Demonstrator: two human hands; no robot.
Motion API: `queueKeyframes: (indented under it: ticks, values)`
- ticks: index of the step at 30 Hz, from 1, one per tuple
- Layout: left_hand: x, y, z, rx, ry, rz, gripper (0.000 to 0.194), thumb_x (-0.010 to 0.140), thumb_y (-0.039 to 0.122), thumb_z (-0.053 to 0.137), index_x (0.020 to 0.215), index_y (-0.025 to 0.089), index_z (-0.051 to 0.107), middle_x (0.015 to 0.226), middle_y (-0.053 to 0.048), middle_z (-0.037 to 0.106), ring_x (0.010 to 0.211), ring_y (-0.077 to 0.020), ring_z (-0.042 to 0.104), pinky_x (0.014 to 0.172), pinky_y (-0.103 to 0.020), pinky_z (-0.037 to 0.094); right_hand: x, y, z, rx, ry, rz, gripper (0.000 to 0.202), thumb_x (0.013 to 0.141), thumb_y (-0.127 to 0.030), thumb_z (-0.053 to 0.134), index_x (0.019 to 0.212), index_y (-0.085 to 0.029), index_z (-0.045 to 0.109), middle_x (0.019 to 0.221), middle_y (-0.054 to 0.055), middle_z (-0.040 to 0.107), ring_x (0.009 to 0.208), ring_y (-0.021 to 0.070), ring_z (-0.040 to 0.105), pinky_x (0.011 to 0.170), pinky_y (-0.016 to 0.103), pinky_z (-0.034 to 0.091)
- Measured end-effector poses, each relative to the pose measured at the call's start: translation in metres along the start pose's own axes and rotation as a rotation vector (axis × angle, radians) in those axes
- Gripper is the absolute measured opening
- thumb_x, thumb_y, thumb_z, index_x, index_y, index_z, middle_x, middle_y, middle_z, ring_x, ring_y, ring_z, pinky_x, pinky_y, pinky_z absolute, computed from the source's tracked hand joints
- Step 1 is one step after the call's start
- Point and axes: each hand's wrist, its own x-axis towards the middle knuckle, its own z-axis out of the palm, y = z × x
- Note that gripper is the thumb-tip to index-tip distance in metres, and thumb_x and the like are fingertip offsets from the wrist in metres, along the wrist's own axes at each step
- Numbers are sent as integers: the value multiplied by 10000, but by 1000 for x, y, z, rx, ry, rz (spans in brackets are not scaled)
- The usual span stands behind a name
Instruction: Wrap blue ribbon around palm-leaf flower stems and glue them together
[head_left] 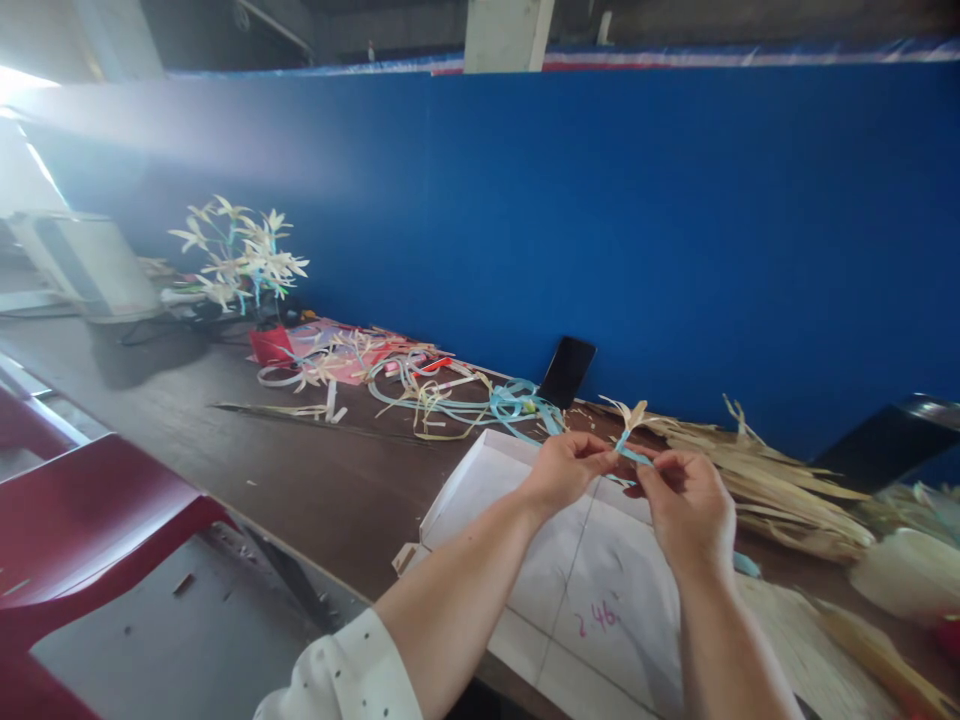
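Pinched at its base by my left hand (574, 468) is a small pale flower (630, 416) that looks made of dried leaf strips. A light-blue ribbon (634, 456) runs from the flower's stem to my right hand (690, 500), whose thumb and fingers close on it. Both hands are above a shallow white cardboard box or lid (517, 620) with pink handwriting on it. Just behind the hands, more light-blue ribbon (517, 402) lies in a loose tangle on the brown table (315, 490).
A black phone (568, 372) leans against the blue partition (675, 220). Dried husk leaves (780, 480) lie to the right. Further left stand a red pot (271, 346) of similar flowers (247, 255) and a white kettle-like container (90, 265). A red chair (97, 510) is at left.
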Motion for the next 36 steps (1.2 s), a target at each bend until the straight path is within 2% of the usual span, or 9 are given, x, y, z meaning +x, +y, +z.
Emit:
queueKeyframes:
  ticks: [3, 6, 9, 16, 24, 28, 32, 36]
  values:
    - [-1, 1, 0, 16, -8, -7, 285, 704, 390, 645, 787, 118, 639, 697, -15, 602, 653, -90, 513, 650, -216, 404, 1, 4, -2, 34, 25, 21, 261, 678, -318, 713, 826, -203, 532, 692, 9, 627, 534, 168, 612, 531, 314, 523]
    - [-1, 1, -1, 48, -7, -6, 302, 696, 412, 650, 785, 124, 641, 686, -6, 593, 639, -84, 497, 622, -207, 388, 2, 7, -4, 130, -23, -43, 284, 697, -317, 708, 919, -187, 587, 802, 42, 658, 703, 203, 648, 673, 369, 541]
    - [-1, 1, -2, 63, -7, -2, 338, 687, 449, 652, 787, 125, 642, 680, -5, 590, 636, -85, 493, 617, -208, 385, 2, 5, -5, 134, -59, -61, 262, 722, -322, 687, 936, -178, 635, 891, 68, 667, 769, 214, 647, 724, 384, 534]
    - [-2, 5, -1, 13, -11, -13, 326, 681, 431, 662, 776, 121, 636, 685, -11, 593, 642, -86, 500, 629, -210, 388, 0, 1, -6, 52, -50, -6, 214, 739, -311, 665, 912, -186, 684, 770, 40, 656, 606, 146, 581, 551, 269, 476]
    - [-2, 3, -1, 63, -13, 1, 311, 691, 425, 652, 781, 127, 642, 694, -11, 596, 654, -90, 503, 641, -211, 394, 4, 11, -10, 174, -104, 27, 192, 709, -271, 655, 872, -176, 691, 703, 38, 633, 574, 144, 535, 516, 269, 416]
    - [-3, 5, -1, 95, -17, -5, 264, 703, 384, 641, 779, 132, 650, 692, -5, 594, 658, -92, 501, 642, -212, 395, 5, 11, -11, 203, -154, 72, 252, 737, -341, 629, 907, -166, 690, 747, 61, 641, 601, 161, 548, 489, 261, 403]
    - [-3, 4, 0, 114, -7, -14, 267, 698, 392, 642, 772, 136, 651, 675, 2, 582, 637, -85, 482, 621, -211, 380, 5, 12, -9, 157, -74, 62, 302, 747, -438, 633, 859, -163, 690, 697, 50, 621, 565, 148, 524, 464, 255, 387]
    - [-2, 2, 0, 91, -19, -6, 343, 668, 454, 662, 783, 132, 653, 689, -6, 593, 645, -92, 496, 625, -220, 391, 6, 12, -7, 135, -30, 114, 312, 647, -385, 754, 876, -186, 680, 624, 1, 589, 521, 111, 495, 472, 234, 397]
